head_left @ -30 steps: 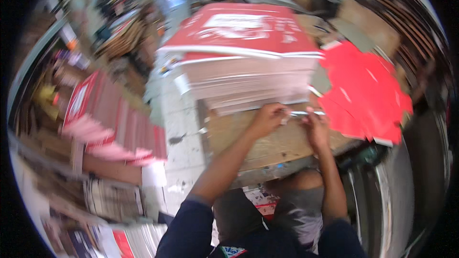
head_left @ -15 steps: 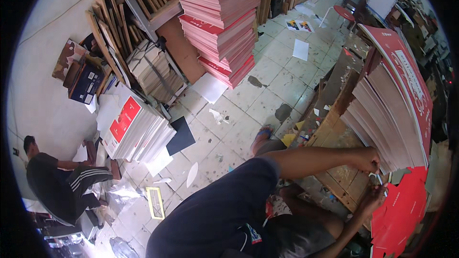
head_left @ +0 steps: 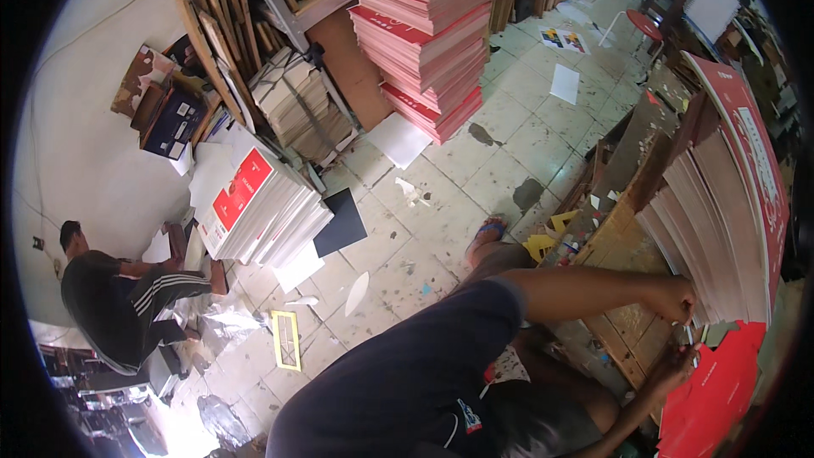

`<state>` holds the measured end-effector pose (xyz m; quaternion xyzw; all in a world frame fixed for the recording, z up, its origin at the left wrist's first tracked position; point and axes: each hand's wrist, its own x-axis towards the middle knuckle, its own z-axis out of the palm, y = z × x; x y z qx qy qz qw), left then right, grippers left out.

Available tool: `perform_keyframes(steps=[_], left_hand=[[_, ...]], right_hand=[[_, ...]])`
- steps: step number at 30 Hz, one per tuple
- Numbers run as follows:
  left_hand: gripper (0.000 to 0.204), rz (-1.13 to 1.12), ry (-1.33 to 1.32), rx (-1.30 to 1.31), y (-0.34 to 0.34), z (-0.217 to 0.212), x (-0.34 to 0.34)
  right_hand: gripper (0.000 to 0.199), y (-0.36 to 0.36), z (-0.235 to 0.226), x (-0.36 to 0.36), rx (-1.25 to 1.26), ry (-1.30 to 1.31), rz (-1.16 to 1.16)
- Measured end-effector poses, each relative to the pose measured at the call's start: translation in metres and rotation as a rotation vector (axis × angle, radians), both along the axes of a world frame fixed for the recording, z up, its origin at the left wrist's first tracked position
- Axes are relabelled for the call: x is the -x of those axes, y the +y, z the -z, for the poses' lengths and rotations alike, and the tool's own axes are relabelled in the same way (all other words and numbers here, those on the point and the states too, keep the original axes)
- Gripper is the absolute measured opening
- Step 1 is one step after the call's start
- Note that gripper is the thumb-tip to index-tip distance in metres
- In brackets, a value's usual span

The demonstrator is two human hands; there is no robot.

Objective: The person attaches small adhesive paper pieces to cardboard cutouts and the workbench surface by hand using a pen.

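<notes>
Both my hands are at the right, close together by the lower corner of a tall stack of sheets (head_left: 721, 216) with a red printed top. My left hand (head_left: 674, 298) is closed in a fist against the stack's edge; whatever it pinches is hidden. Just below it, my right hand (head_left: 676, 366) has its fingers bent around a thin pale stick-like thing (head_left: 689, 336), whose kind is too small to tell. Red printed sheets (head_left: 716, 390) with ragged edges lie beside my right hand. A worn wooden bench (head_left: 626, 322) is under the stack.
Another tall stack of red-topped sheets (head_left: 424, 34) stands on the tiled floor. White printed stacks (head_left: 271, 212) and a strapped bundle (head_left: 301, 110) are farther left. A person (head_left: 114, 305) sits by the wall. A yellow frame (head_left: 287, 340) and paper scraps lie on the floor.
The view has turned slightly, so the scene sits farther right. My hands remain near the stack's corner; the pale thing between them now stands more upright.
</notes>
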<state>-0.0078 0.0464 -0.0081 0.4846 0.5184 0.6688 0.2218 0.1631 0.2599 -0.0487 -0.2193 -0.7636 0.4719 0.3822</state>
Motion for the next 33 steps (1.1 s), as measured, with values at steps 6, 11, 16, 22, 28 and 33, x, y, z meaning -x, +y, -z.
perform_keyframes(steps=[6,11,16,22,28,33], left_hand=[[0.023,0.006,-0.044,0.058,-0.006,0.004,0.003],[0.023,0.024,-0.022,0.083,0.003,0.007,0.007],[0.023,0.042,-0.006,0.103,0.01,0.012,0.01],[0.023,0.045,-0.034,0.142,0.002,0.011,0.01],[0.024,0.082,-0.184,0.207,-0.013,-0.012,-0.002],[0.027,0.076,-0.046,0.085,0.006,0.002,0.001]], right_hand=[[0.027,0.002,0.002,0.003,0.362,0.095,-0.112],[0.028,0.011,0.008,0.0,-0.015,-0.046,-0.077],[0.044,0.003,0.007,0.0,-0.371,-0.164,-0.019],[0.05,-0.022,-0.008,0.0,-0.857,-0.203,0.029],[0.044,-0.017,-0.007,-0.004,-0.496,-0.147,0.041],[0.023,-0.071,-0.047,0.005,0.426,0.191,-0.137]])
